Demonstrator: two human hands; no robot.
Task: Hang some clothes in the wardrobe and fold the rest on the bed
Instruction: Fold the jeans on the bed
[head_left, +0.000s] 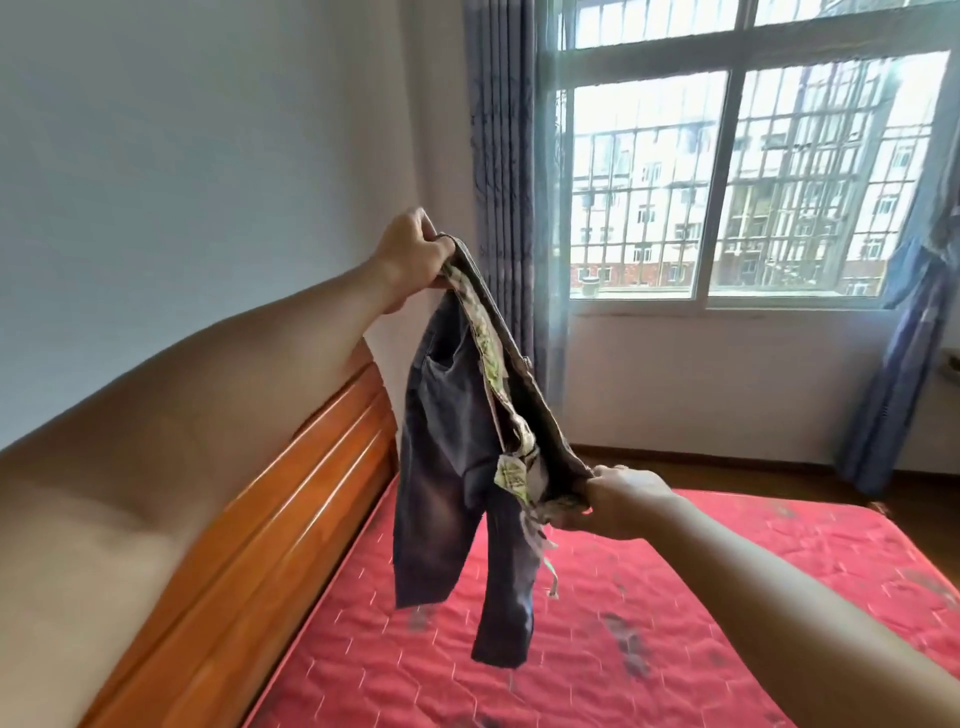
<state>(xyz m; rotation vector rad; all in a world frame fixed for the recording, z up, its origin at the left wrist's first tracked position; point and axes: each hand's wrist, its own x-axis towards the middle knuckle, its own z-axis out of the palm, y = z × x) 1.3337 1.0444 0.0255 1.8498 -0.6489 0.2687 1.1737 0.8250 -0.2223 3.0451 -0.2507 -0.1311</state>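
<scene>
Between the raised left hand (413, 254) and lower right hand (621, 501), both pinching its waistband, small dark jeans (447, 493) hang above the red bed (675, 623).

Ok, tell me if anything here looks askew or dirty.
The dark pants hang askew: the left hand grips one end of the waistband high, the right hand grips the other end low, so the legs dangle crooked. The red mattress is bare and shows dark smudges.

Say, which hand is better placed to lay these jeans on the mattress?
Probably the right hand: it grips the jeans by the waistband low over the mattress, while the left hand holds the other end high.
</scene>
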